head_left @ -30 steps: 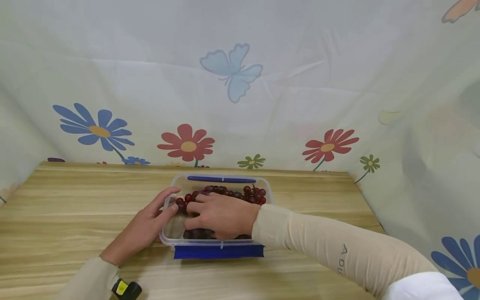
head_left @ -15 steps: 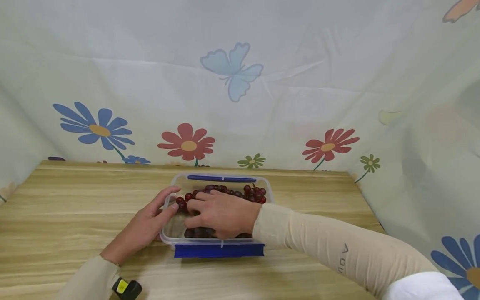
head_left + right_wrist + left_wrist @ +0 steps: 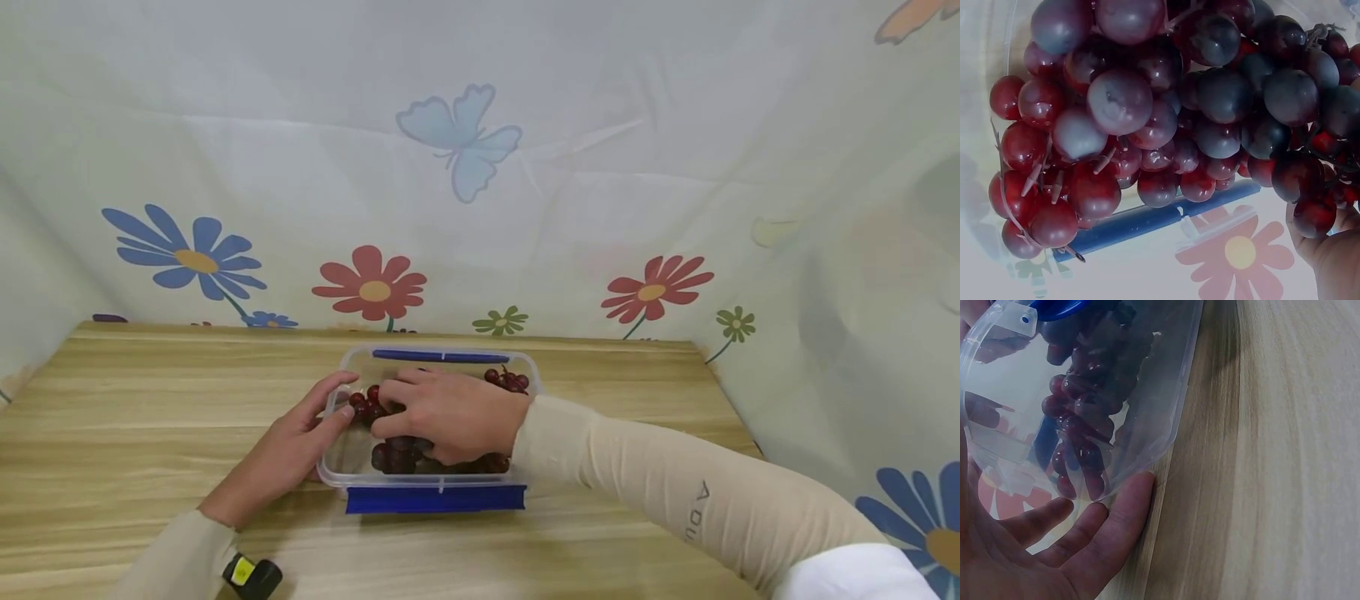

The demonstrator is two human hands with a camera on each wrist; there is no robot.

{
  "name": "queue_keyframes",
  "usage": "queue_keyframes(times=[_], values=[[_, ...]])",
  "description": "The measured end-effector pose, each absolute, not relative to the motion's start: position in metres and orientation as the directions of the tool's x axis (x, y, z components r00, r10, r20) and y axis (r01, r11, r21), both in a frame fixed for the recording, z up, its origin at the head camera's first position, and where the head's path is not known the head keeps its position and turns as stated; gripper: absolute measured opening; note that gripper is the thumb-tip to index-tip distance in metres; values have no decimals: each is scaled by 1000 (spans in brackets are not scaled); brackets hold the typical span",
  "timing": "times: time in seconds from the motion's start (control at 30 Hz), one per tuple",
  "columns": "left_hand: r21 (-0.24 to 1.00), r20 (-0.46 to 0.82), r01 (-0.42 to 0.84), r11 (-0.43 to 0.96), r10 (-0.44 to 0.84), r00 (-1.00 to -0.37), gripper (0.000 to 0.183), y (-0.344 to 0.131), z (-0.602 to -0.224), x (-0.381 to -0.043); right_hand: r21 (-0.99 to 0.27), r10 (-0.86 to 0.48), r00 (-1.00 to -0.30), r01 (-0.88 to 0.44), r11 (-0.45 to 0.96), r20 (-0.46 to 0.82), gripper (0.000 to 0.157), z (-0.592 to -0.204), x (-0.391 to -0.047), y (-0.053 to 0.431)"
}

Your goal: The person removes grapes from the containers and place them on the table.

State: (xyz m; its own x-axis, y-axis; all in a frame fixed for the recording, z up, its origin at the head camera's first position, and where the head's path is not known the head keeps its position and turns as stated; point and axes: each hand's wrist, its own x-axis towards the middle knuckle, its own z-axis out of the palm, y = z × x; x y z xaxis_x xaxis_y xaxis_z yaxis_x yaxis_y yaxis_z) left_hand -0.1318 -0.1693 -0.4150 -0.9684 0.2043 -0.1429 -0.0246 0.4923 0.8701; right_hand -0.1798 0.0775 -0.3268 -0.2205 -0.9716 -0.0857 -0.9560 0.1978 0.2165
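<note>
A clear plastic container (image 3: 347, 457) with blue latch flaps stands on the table, holding bunches of dark red grapes (image 3: 394, 457). At its left side my left hand (image 3: 288, 446) holds the wall, thumb and index finger at the rim. The left wrist view has the fingers of that left hand (image 3: 1088, 550) against the outside of the see-through wall. Inside the container my right hand (image 3: 453, 412) grips the grapes from above with bent fingers, its palm hiding many of them. Up close in the right wrist view, grapes (image 3: 1119, 103) cover most of the right hand (image 3: 1338, 256).
The wood-grain table (image 3: 150, 400) extends to both sides of the container. Behind it hangs a pale curtain (image 3: 562, 208) printed with flowers and a butterfly. A front latch flap (image 3: 435, 499) hangs outward, and a back one (image 3: 441, 357) lines the far rim.
My right hand has shifted slightly up and to the right with the grapes. More grapes show near the front wall, fewer at the back. My left hand stays at the container's side.
</note>
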Motion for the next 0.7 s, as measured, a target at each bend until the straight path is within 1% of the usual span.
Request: queue_keyframes(times=[0.33,0.7], values=[[846,-115,8,533,196,-974,54,-169,-414,-131,196,-969,-243,-954,229,-52,38,-316,-179,84],[848,-111,13,529,202,-973,53,-169,-416,-130,234,-963,-268,-939,253,-33,33,-304,-183,94]])
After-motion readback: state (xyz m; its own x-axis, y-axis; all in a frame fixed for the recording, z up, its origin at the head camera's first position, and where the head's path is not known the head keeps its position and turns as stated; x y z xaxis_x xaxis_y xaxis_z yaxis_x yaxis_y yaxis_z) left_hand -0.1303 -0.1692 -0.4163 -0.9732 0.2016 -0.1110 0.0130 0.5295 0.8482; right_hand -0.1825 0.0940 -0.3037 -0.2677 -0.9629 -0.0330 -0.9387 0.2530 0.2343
